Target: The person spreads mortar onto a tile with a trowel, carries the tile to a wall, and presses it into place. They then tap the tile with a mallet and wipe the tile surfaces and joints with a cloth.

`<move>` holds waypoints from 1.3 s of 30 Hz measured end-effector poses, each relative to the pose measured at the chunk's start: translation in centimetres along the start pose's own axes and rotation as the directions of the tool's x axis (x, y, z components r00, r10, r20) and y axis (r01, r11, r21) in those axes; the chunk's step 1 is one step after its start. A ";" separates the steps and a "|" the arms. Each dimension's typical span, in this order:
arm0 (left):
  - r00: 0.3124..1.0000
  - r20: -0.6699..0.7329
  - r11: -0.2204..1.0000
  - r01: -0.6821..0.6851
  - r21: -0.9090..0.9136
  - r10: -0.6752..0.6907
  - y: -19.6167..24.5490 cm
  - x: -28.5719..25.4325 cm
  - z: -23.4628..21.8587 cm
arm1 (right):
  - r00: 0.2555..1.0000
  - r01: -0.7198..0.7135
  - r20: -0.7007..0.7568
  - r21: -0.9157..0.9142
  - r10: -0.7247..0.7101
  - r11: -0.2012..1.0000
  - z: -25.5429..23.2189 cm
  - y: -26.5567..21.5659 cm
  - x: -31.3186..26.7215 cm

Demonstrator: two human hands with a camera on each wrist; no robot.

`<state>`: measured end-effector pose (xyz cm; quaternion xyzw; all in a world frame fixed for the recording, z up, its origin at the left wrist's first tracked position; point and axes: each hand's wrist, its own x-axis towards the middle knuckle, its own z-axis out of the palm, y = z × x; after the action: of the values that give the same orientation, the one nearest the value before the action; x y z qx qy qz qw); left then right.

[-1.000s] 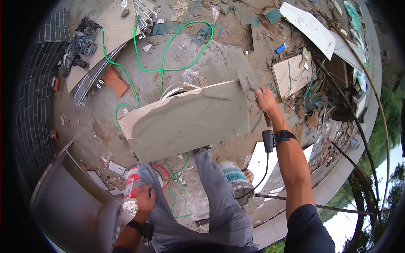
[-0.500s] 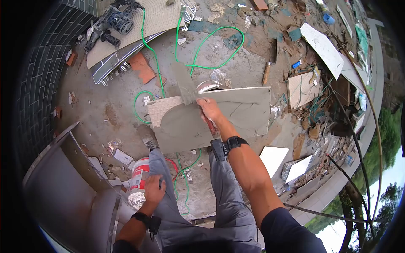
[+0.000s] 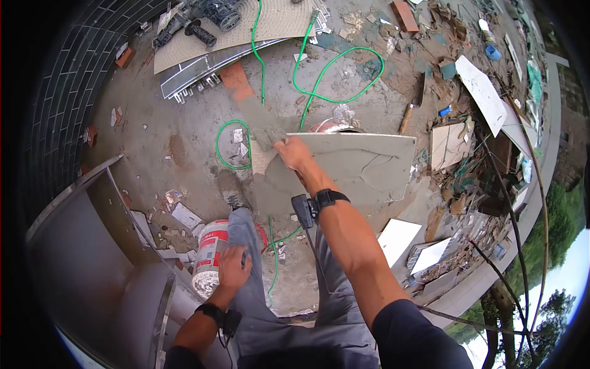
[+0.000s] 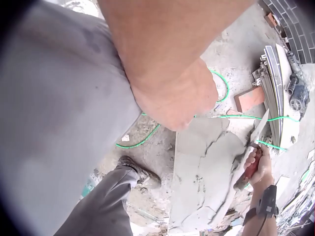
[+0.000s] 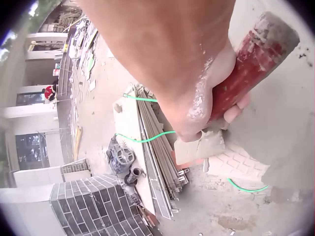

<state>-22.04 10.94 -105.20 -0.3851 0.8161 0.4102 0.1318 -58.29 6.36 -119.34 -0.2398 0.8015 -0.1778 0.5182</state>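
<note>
My right hand (image 3: pixel 294 154) grips a trowel (image 3: pixel 263 120) by its red handle (image 5: pixel 246 69). The trowel's broad flat blade lies over the left end of a large tile and juts past its far edge. Wet grey mortar (image 3: pixel 344 165) coats most of the tile's upturned back, while a bare patterned corner (image 3: pixel 261 162) shows at the left. In the left wrist view, the blade (image 4: pixel 260 127) stands tilted along the tile's edge. My left hand (image 3: pixel 235 267) rests on my left knee and holds nothing; a red and white bucket (image 3: pixel 212 246) is just beside it.
A green hose (image 3: pixel 381 67) loops behind the tile. A power tool (image 3: pixel 215 15) lies on stacked tiles at the back left. Rubble and broken boards (image 3: pixel 479 92) lie to the right. A metal barrow-like tray (image 3: pixel 67 227) stands at the left front.
My right hand has swept the trowel leftward from the tile's right end to its left end. The left hand stays on the knee. The head view has shifted.
</note>
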 end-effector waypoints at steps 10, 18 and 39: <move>0.999 0.031 0.999 0.037 -0.027 -0.037 -0.4 -0.9 0.2 | 0.952 -0.275 0.100 0.694 0.290 0.665 1.1 13.6 -18.7; 0.999 0.034 1.000 0.010 -0.005 -0.010 0.3 -1.0 0.2 | 0.929 0.267 -0.148 -0.372 -0.340 0.889 4.7 20.1 -19.0; 1.000 -0.015 0.996 0.009 -0.085 -0.010 -1.4 0.0 -2.9 | 0.950 -0.251 0.021 0.651 0.313 0.716 4.2 5.6 -11.7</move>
<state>-20.73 8.24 -104.19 -0.3975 0.7971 0.4408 0.1110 -51.46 17.51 -115.31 0.0866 0.7404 -0.3725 0.5528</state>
